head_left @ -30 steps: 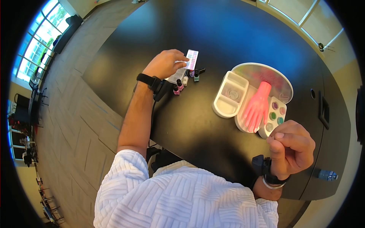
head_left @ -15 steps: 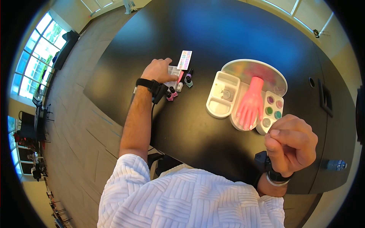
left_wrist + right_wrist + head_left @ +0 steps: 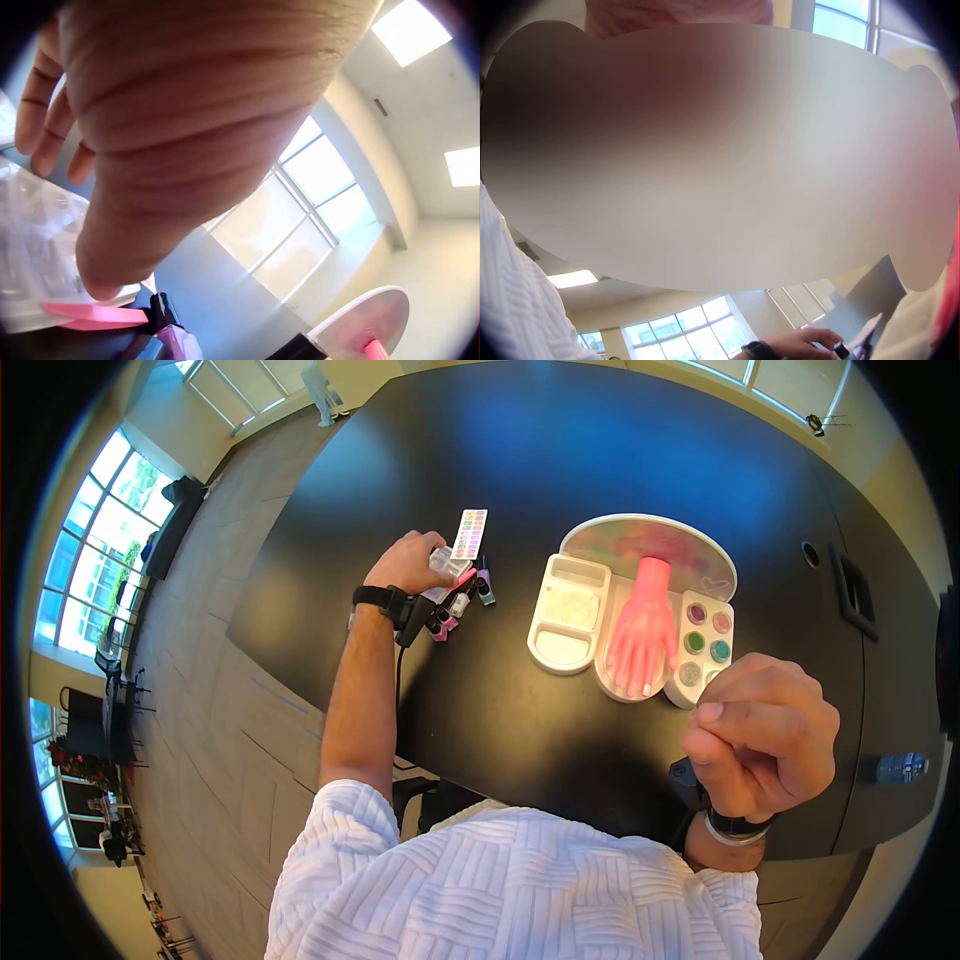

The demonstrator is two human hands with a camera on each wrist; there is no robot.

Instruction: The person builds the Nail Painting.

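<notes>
Only the head view gives the whole layout on the bench (image 3: 500,700): the left hand (image 3: 403,564) over a clear box (image 3: 436,596), with a sticker sheet (image 3: 469,535) just beyond it, two pink polish bottles (image 3: 442,624) and a white bottle (image 3: 459,605) on its near side, and, well to the right, a white three-part tray (image 3: 535,635) where a pink model hand (image 3: 642,630) lies in front of a mirror (image 3: 620,542), beside pots of coloured glitter (image 3: 695,642). A water bottle (image 3: 902,768) stands or lies near the bench's right edge. The left wrist view adds what the head view nearly hides: a pink strip (image 3: 101,316) along the box's rim, right below the thumb tip, with a black-capped purple bottle (image 3: 180,343) next to it. The right wrist view is mostly a blurred patch; round its edges show white sleeve, windows and, at the bottom, the left hand from the side, so the right fingers can be judged from the head view alone. The left grip is loosely spread, thumb at the box's near edge and the other fingers bent down over its far part; whether they clasp it or merely rest there I cannot tell. The right hand (image 3: 768,735) is raised near the tray's pots, its grip closed to a pinch, thumb tip against forefinger; anything between them is too small to make out.
</notes>
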